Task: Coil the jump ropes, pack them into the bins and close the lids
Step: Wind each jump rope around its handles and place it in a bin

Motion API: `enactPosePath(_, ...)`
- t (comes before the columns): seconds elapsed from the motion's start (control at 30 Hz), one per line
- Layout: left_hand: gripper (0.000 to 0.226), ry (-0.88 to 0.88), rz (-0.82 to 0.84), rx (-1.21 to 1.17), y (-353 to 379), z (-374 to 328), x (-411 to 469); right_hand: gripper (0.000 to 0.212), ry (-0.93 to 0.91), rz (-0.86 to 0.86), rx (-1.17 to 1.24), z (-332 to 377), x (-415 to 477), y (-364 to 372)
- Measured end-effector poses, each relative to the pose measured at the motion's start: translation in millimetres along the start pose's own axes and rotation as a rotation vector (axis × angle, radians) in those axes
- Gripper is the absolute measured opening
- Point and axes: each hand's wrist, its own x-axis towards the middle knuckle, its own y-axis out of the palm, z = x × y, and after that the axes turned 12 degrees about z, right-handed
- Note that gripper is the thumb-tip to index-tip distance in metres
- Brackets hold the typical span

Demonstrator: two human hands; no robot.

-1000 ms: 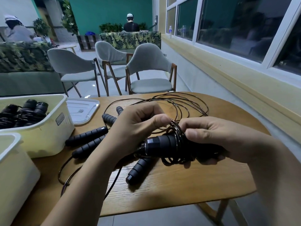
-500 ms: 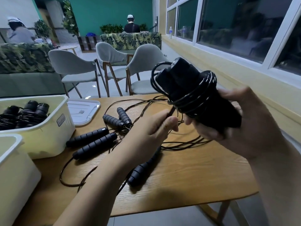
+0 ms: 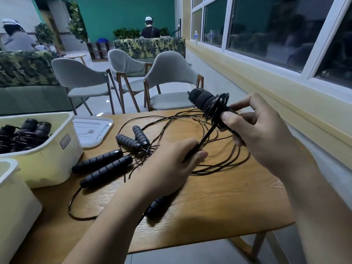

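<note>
My right hand point(image 3: 261, 134) grips a pair of black jump-rope handles point(image 3: 204, 101) held above the table, with thin cord wound around them in several turns. My left hand point(image 3: 171, 166) pinches the taut free cord point(image 3: 206, 137) running down from that bundle. Loose cord loops point(image 3: 224, 164) lie on the wooden table point(image 3: 219, 202). Two pairs of black foam handles point(image 3: 106, 164) point(image 3: 136, 139) rest left of my left hand, and another handle point(image 3: 157, 206) lies under my left wrist. A cream bin point(image 3: 57, 159) at the left holds coiled ropes point(image 3: 24, 134).
A second cream bin point(image 3: 13, 206) stands at the near left corner. A white lid point(image 3: 91, 130) lies flat behind the first bin. Grey chairs point(image 3: 171, 80) stand past the table's far edge. A yellow wall and windows run along the right. People sit in the background.
My right hand has lowered the wrapped handles and tilted them to point up-left. My left hand has slid lower along the cord, pulling it straight.
</note>
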Motion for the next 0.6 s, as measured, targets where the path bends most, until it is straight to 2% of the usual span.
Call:
enactPosePath(0.13, 0.031, 0.017, -0.038, 0.017, -3, -1, -2, 0.03, 0.07, -0.073, -0.162, -3, 2, 0)
enactPosePath(0.23, 0.027, 0.038, -0.056, -0.016, -9, -4, -5, 0.033, 0.128, -0.026, -0.245, -4, 3, -1)
enactPosePath(0.43, 0.016, 0.066, -0.07, -0.243, -17, -2, -11, 0.035, 0.24, 0.237, -0.377, -13, 7, -4)
enactPosePath(0.6, 0.013, 0.046, -0.036, -0.225, -27, 2, -15, 0.024, 0.298, 0.539, -0.236, -16, 3, -11)
